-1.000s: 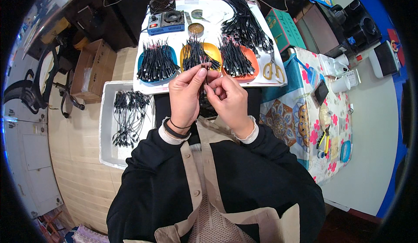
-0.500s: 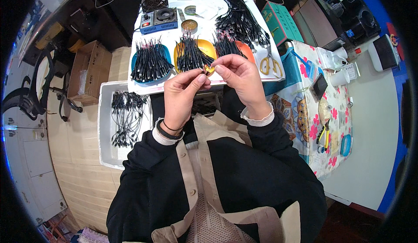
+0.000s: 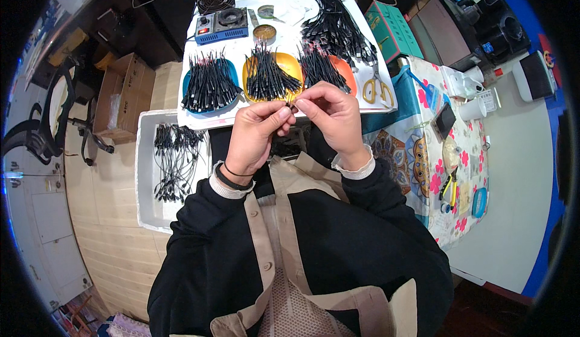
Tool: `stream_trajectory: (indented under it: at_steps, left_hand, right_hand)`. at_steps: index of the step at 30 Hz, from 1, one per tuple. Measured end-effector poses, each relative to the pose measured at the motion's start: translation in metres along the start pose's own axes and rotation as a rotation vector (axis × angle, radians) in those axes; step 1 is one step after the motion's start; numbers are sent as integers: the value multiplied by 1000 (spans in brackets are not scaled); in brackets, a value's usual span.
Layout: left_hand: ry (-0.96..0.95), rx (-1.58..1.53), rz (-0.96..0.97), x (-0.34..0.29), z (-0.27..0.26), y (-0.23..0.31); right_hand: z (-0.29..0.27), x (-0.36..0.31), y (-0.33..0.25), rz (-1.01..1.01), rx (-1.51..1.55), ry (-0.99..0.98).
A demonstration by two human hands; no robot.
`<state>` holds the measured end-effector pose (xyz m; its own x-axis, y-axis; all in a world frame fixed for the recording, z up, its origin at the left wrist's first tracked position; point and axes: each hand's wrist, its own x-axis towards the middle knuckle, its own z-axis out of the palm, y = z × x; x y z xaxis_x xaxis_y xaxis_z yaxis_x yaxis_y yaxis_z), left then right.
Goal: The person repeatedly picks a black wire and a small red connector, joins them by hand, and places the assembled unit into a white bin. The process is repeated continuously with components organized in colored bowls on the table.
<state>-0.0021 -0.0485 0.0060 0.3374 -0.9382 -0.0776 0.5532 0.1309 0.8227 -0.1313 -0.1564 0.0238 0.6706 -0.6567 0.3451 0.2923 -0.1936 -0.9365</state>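
Note:
My left hand (image 3: 254,134) and my right hand (image 3: 334,119) meet in front of the white table's near edge, both closed in a pinch. Between the left thumb and fingers is the end of a thin black cable (image 3: 292,103), mostly covered by the fingertips. The right thumb and forefinger pinch at the same end; its fine wires are too small to make out. Just beyond the fingertips, black cables lie bunched on a yellow tray (image 3: 291,64). Similar bunches rest on a blue tray (image 3: 232,71) to the left and an orange tray (image 3: 345,71) to the right.
A blue heating unit (image 3: 220,30) and a round tin (image 3: 264,33) stand farther back. Scissors (image 3: 370,91) lie at the table's right, below a big cable bundle (image 3: 332,19). A white foam box (image 3: 145,174) with cables sits lower left; yellow-handled pliers (image 3: 449,191) lie on the flowered cloth.
Both hands have come closer together and slightly lower. My right fingertips now meet the left ones at the cable end; before, there was a small gap with coloured wire showing.

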Motion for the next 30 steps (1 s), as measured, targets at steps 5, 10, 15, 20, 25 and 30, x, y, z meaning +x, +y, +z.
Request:
stream_trajectory:
  at_steps: [5, 10, 15, 20, 25, 30]
  left_hand:
    - [-105, -215, -137, 0, -1, -1]
    - [-225, -251, -200, 3, -5, 1]
    - [-192, 91, -136, 7, -2, 0]
    - [-79, 400, -85, 16, -3, -3]
    - [-50, 284, -37, 29, -12, -7]
    - [8, 160, -24, 29, -18, -1]
  right_hand:
    - [-4, -2, 7, 400, 617, -92]
    - [-16, 2, 6, 521, 594, -180]
    - [-28, 9, 18, 600, 820, -320]
    - [-27, 10, 46, 763, 1049, -310]
    - [-105, 95, 79, 341, -40, -80]
    - [-229, 227, 148, 22, -1429, 345]
